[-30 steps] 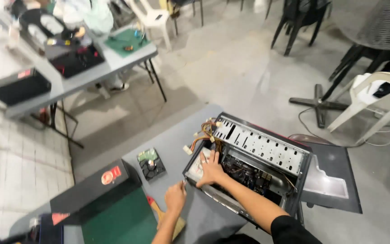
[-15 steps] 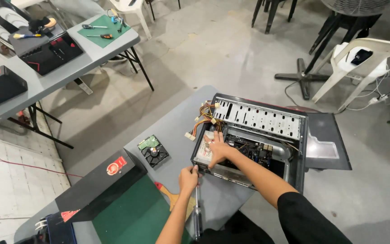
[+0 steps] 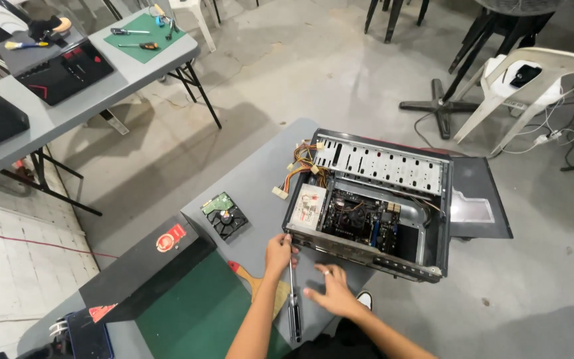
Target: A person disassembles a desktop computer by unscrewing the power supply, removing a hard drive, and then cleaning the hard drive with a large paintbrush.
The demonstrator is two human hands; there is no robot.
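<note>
Screwdriver [image 3: 292, 299] now pinched in left hand [image 3: 279, 254] at the open PC case [image 3: 373, 206] edge; right hand [image 3: 332, 294] just pulled out, fingers spread over the counter [image 3: 260, 199].

Floor: bare grey concrete [image 3: 313, 73], stained; pale tiles [image 3: 8, 279] at left edge. Upper left: grey folding table [image 3: 94, 93] on black legs, green mat [image 3: 144, 40] on top. Upper right: white plastic chair [image 3: 533, 83], black chair base [image 3: 436, 106], loose cables [image 3: 566, 133] on the floor. Light even.
</note>
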